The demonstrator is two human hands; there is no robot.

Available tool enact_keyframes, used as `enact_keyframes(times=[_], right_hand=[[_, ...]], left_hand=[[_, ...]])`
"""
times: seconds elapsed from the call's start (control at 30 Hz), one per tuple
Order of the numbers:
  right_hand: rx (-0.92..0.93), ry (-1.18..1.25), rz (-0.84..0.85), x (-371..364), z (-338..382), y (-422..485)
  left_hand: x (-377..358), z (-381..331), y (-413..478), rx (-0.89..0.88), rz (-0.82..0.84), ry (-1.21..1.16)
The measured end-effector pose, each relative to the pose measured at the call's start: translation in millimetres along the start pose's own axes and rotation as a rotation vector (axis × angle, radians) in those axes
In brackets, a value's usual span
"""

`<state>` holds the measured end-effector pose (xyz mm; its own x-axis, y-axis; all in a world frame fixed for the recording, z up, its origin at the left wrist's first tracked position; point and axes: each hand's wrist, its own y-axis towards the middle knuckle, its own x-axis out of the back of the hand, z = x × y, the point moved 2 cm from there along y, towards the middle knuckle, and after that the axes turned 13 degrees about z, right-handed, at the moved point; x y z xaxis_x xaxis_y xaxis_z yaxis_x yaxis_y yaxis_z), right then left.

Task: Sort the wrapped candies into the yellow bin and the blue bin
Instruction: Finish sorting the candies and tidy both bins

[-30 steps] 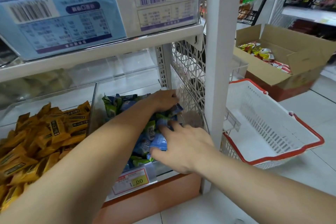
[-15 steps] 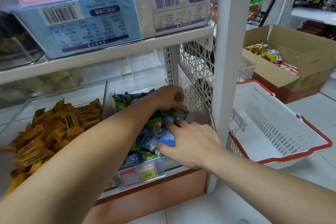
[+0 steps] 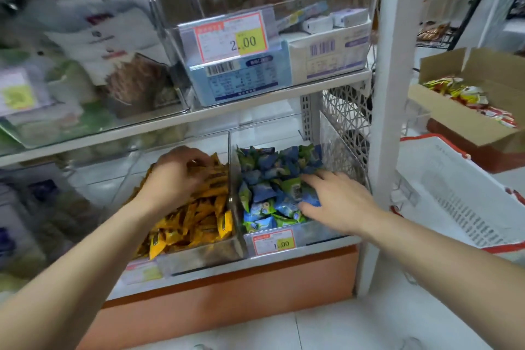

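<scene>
Two clear bins stand side by side on the lowest shelf. The left bin [image 3: 204,257] holds a heap of yellow wrapped candies [image 3: 199,221]. The right bin [image 3: 315,236] holds blue and green wrapped candies [image 3: 267,176]. My left hand [image 3: 176,176] is over the back of the yellow heap, its fingers curled down round a yellow candy there. My right hand [image 3: 338,201] lies in the right bin with fingers spread, resting on the blue candies near the bin's right wall.
A white shelf post [image 3: 395,93] stands just right of the bins. Beyond it a white basket with red rim [image 3: 454,201] sits on the floor, and behind that an open cardboard box [image 3: 466,119] of snack packs. An upper shelf [image 3: 255,105] with boxes hangs close above the bins.
My left hand has left the blue candy bin and moved left over the divider onto the yellow heap. My right hand stays in the blue bin, its fingers now spread wider.
</scene>
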<state>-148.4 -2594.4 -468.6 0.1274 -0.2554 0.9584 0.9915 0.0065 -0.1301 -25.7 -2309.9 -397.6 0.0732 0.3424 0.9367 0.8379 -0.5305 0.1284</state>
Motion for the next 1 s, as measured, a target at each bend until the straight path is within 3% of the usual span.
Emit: enact_keyframes(times=[0.13, 0.2, 0.3, 0.47, 0.57, 0.7, 1.0], right_hand=[[0.041, 0.083, 0.033, 28, 4, -21], [0.06, 0.166, -0.022, 41, 3, -41], [0.022, 0.333, -0.137, 51, -10, -82], [-0.231, 0.433, -0.314, 50, -65, -111], [-0.337, 0.521, -0.298, 30, -84, -102], [-0.245, 0.759, -0.264, 0, -78, -79], [-0.301, 0.801, -0.28, -37, -85, -45]], left_hand=[[1, -13, -22, 0.086, 0.031, 0.208], [-6, -50, -28, -0.049, 0.022, 0.175], [-33, -110, -26, -0.247, 0.18, 0.065], [-90, -169, 6, -0.311, 0.367, -0.024], [-121, -180, 32, -0.25, 0.434, -0.056], [-155, -181, 58, -0.222, 0.624, -0.029], [-183, -174, 89, -0.334, 0.765, 0.299]])
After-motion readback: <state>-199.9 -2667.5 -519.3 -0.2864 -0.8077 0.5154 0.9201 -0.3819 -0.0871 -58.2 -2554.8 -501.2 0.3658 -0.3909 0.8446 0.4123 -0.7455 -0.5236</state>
